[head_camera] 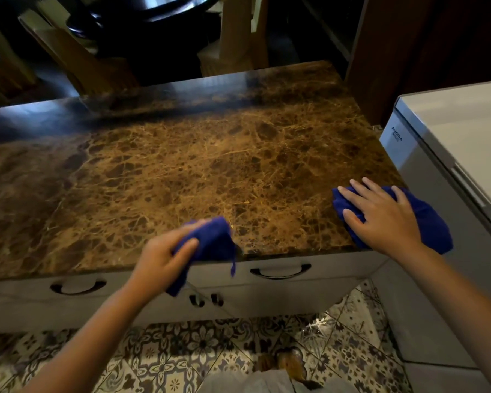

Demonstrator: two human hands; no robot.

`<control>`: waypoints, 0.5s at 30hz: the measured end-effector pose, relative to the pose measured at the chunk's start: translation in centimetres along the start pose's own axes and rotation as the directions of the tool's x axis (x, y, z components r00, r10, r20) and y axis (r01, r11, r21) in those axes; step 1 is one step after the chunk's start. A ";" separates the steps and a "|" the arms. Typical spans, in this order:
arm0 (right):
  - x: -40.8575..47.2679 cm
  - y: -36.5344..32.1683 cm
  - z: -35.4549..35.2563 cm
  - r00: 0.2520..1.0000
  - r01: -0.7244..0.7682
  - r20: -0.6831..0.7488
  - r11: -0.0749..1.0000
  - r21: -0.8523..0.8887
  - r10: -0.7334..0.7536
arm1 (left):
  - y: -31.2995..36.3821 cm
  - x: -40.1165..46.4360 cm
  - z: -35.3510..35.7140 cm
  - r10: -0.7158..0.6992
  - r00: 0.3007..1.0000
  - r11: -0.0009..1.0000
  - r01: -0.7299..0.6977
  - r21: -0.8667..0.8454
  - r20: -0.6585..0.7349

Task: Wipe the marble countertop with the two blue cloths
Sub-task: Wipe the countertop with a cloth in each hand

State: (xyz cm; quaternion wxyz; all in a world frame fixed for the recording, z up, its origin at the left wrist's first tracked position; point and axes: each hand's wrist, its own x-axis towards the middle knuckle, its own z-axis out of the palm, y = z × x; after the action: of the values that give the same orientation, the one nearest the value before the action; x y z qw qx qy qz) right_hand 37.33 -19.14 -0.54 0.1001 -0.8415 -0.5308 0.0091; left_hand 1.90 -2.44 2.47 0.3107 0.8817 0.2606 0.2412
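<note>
The brown veined marble countertop (182, 171) fills the middle of the head view. My left hand (162, 262) grips a bunched blue cloth (213, 239) at the counter's front edge, with part of the cloth hanging down over the drawer front. My right hand (380, 217) lies flat, fingers spread, pressing a second blue cloth (431, 222) onto the counter's front right corner. That cloth drapes a little over the right edge.
A white chest freezer (451, 131) stands right beside the counter. White drawers with dark handles (281, 272) sit under the front edge. Wooden chairs (68, 58) and a dark table are beyond the far edge. Patterned tiles (182, 353) cover the floor.
</note>
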 end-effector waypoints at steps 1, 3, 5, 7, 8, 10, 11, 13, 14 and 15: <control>0.0 0.0 0.0 1.000 0.001 -0.003 1.000 -0.001 -0.001 | -1.0 1.0 -0.7 -0.056 0.993 0.998 0.059 0.023 -0.104; 0.0 0.0 -0.1 1.000 -0.003 -0.006 1.000 -0.002 0.003 | -3.4 3.3 -1.6 -0.158 0.964 0.976 0.185 0.113 -0.216; 0.0 -0.1 -0.1 1.000 -0.005 -0.007 1.000 0.000 0.005 | -5.6 5.8 -1.5 -0.264 0.942 0.938 0.301 0.170 -0.207; 0.0 -0.1 -0.1 1.000 -0.006 -0.010 1.000 0.003 0.006 | -7.0 8.1 -0.8 -0.331 0.932 0.886 0.360 0.293 -0.145; -0.1 -0.2 -0.1 1.000 -0.004 -0.010 1.000 0.004 0.004 | -7.4 9.0 -0.5 -0.345 0.932 0.844 0.360 0.396 -0.112; -0.1 -0.2 -0.1 1.000 -0.009 -0.009 1.000 0.001 0.009 | -7.8 11.0 0.1 -0.377 0.926 0.767 0.330 0.551 -0.030; -0.1 -0.1 -0.1 1.000 -0.013 -0.010 1.000 -0.003 0.013 | -7.9 11.9 0.3 -0.392 0.920 0.744 0.314 0.589 0.004; -0.1 -0.1 0.0 1.000 -0.018 -0.009 1.000 -0.010 0.018 | -7.7 13.7 0.8 -0.411 0.911 0.731 0.299 0.613 0.046; -0.1 -0.1 0.0 1.000 -0.018 -0.007 1.000 -0.014 0.018 | -7.6 14.5 1.1 -0.417 0.908 0.734 0.304 0.608 0.049; -0.1 -0.1 0.0 1.000 -0.019 -0.007 1.000 -0.015 0.018 | -7.5 15.5 1.5 -0.418 0.908 0.737 0.313 0.599 0.039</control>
State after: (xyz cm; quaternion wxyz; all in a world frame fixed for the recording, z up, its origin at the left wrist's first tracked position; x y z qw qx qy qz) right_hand 37.23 -19.17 -0.49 0.0956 -0.8472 -0.5226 0.0034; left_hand 12.03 11.36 0.48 0.0899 0.8822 0.4622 0.0078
